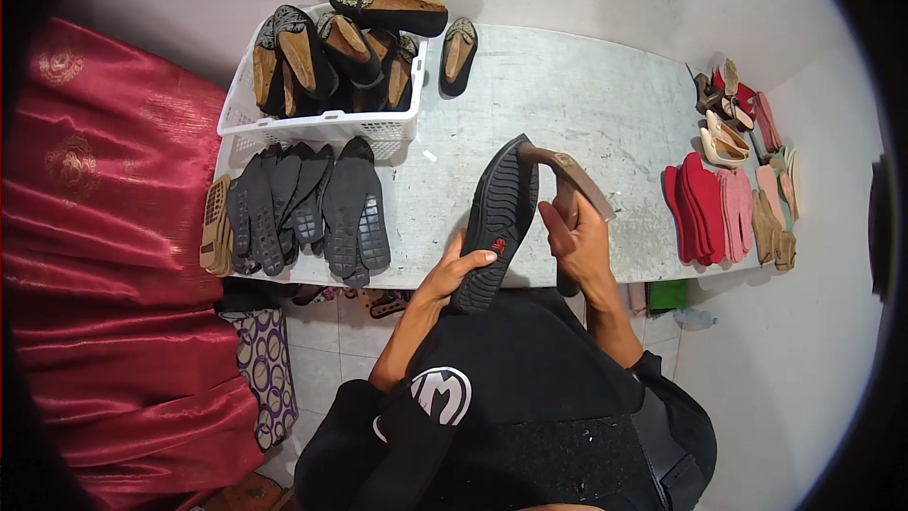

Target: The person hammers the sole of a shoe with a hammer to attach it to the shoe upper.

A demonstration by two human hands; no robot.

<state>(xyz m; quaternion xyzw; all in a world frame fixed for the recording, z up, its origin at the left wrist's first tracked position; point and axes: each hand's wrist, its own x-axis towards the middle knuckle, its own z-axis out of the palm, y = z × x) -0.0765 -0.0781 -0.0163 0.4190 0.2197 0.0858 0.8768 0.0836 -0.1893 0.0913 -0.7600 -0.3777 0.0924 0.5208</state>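
My left hand (456, 271) grips the heel end of a black shoe (511, 199), thumb laid on the sole. The shoe stands tilted, its ribbed sole with a small red mark turned toward me and its toe pointing away. My right hand (584, 248) is closed round the handle of a hammer (574, 180) with a curved, brownish head. One end of that head is at the sole's right edge near the toe; whether it touches cannot be told. The shoe's upper is hidden behind the sole.
A white plastic basket (383, 123) of black shoes on wooden lasts stands at the back left. Beside it is another lasted shoe (459, 57). Dark grey soles (357, 218) and tan soles (217, 227) lie at left. Red soles (695, 213), pink soles (735, 213) and cream shoes (724, 140) are at right.
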